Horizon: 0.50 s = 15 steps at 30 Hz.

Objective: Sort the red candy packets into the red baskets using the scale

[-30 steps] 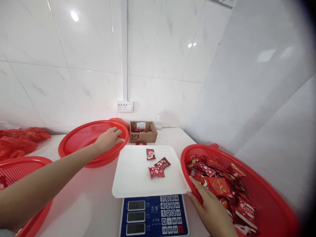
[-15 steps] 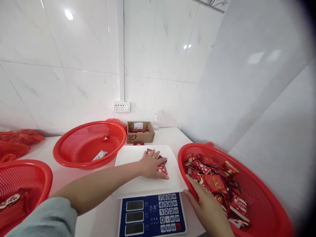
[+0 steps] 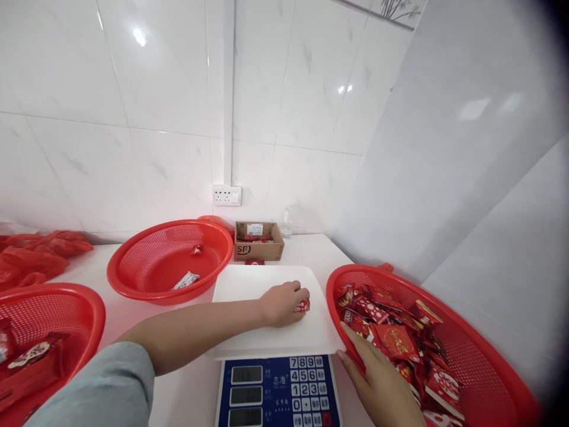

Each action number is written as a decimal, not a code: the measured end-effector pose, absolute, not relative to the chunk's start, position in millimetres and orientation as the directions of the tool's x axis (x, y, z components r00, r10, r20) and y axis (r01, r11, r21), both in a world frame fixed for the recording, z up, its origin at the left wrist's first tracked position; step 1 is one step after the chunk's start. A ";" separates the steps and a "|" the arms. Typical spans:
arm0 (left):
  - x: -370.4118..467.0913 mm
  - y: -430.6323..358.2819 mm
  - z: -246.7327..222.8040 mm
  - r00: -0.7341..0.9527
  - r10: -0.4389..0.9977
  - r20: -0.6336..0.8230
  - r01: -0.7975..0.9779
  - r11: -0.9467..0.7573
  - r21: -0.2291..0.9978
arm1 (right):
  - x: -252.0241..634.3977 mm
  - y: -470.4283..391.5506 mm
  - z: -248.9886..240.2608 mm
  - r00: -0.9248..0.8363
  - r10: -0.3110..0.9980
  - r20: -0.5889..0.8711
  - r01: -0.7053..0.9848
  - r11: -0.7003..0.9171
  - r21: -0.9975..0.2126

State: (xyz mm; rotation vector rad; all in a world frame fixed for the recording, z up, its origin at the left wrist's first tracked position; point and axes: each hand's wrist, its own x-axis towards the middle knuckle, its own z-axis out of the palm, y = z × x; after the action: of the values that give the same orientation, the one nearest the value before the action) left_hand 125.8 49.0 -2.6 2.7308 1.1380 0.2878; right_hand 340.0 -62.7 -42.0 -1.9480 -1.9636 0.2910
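Over the white weighing tray [image 3: 249,341], my left hand [image 3: 284,304] has its fingers curled round red packets [image 3: 303,305]; only a small part of them shows. The tray sits on a blue scale [image 3: 280,394] with a keypad and three displays. My right hand [image 3: 377,376] is at the near left rim of the right red basket [image 3: 484,362], thumb apart from its fingers, with nothing seen in it. Many red snack packets [image 3: 395,341] fill part of that basket.
A red basket [image 3: 146,267] with two small packets stands behind left. Another red basket [image 3: 57,305] holds packets at the far left, near red plastic bags [image 3: 40,255]. A cardboard box [image 3: 258,252] stands behind the tray, by the wall with a socket [image 3: 227,196].
My left hand has closed from spread fingers round the packets on the tray. The view has shifted slightly, and my right hand remains by the right basket's rim.
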 end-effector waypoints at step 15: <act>-45.5 100.9 49.5 0.002 0.994 0.107 0.978 -0.024 0.208 | 338.3 -59.7 -41.4 0.006 0.995 0.104 0.928 0.033 -0.371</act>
State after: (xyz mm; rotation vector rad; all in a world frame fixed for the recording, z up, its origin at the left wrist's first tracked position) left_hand -45.5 100.9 49.5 2.1703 2.1417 0.3439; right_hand 338.3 -59.7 -41.4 -1.9556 -1.9831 0.2760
